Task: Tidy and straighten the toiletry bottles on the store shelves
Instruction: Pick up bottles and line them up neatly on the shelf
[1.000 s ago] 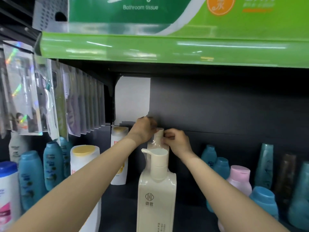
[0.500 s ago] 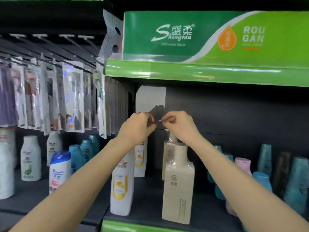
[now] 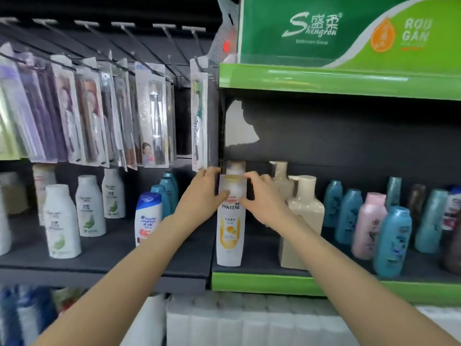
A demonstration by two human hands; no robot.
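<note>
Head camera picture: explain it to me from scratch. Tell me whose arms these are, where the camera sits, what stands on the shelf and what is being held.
There is no machine here. A person wears a wide-angle camera on the head, so you look forward and down along their two bare arms at a store shelf.

The left hand and the right hand grip the top of a white Pantene bottle from either side. It stands upright at the front of the green-edged shelf.

To its right stand beige pump bottles, then a pink bottle and several teal bottles. To its left, on the grey shelf, are a Head & Shoulders bottle and white bottles with green leaves. Above those hang packaged toothbrushes. Top right is a green bathroom tissue sign.
</note>
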